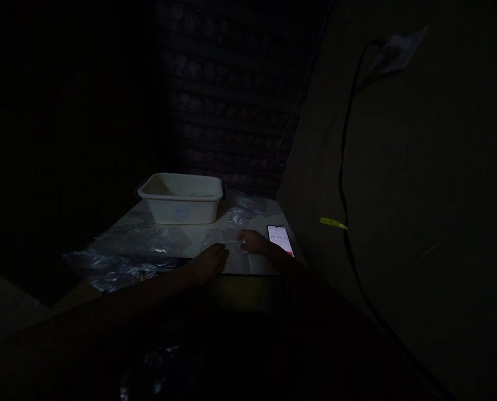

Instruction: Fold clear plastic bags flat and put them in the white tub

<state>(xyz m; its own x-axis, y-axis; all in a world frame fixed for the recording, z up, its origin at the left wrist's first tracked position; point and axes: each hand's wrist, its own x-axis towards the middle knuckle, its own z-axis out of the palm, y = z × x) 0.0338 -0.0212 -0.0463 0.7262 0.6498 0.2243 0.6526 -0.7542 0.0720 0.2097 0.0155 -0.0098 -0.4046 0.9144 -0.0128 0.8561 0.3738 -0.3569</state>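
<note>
In the head view a thin clear plastic bag lies near the front edge of the white table. My left hand is at its near side, fingers curled together on the plastic. My right hand pinches the bag's right part between thumb and fingers. Dim light hides the fingertips in part, and I cannot make out anything inside the bag. Close to the right hand lies a phone with a lit timer screen.
A white plastic tub stands at the table's back left. Clear plastic bags spread over the left edge, and more plastic lies behind. On the right wall hangs a black cable with a yellow tie.
</note>
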